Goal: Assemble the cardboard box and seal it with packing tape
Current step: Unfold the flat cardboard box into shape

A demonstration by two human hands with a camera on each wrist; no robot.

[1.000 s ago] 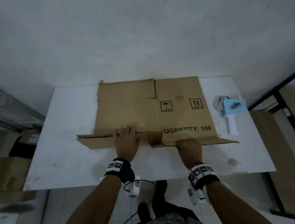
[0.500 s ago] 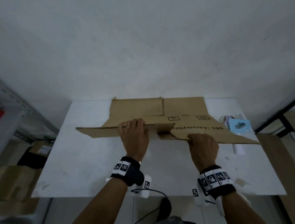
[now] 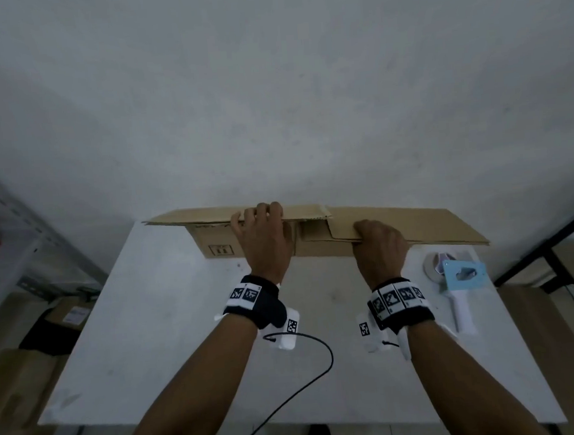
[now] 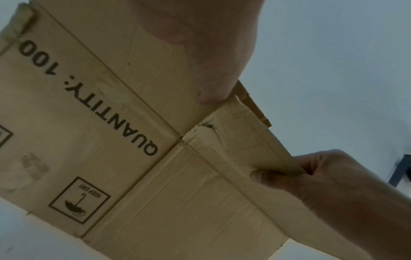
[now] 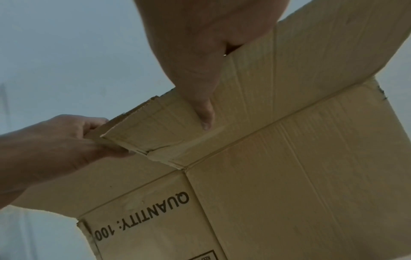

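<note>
The flattened brown cardboard box (image 3: pixel 417 229) stands tilted up on the white table (image 3: pixel 171 329), its lower edge resting on the tabletop. My left hand (image 3: pixel 262 233) grips the top left flap, fingers curled over its upper edge. My right hand (image 3: pixel 380 244) grips the near edge of the right flap. In the left wrist view the "QUANTITY: 100" panel (image 4: pixel 100 140) faces me, with the right hand (image 4: pixel 333 184) pinching the flap corner. The right wrist view shows the box (image 5: pixel 289 176) and the left hand (image 5: pixel 55 140) on its flap. A blue-and-white tape dispenser (image 3: pixel 460 274) lies on the table to the right.
A grey wall rises right behind the table. A metal shelf (image 3: pixel 5 239) and cardboard boxes (image 3: pixel 17 382) on the floor stand to the left. A dark frame (image 3: pixel 556 247) is at the right. A black cable (image 3: pixel 308 370) hangs from my left wrist.
The box went from lying flat on the table to tilted up off it. Both hands rose and moved away from me with the flaps in their grip.
</note>
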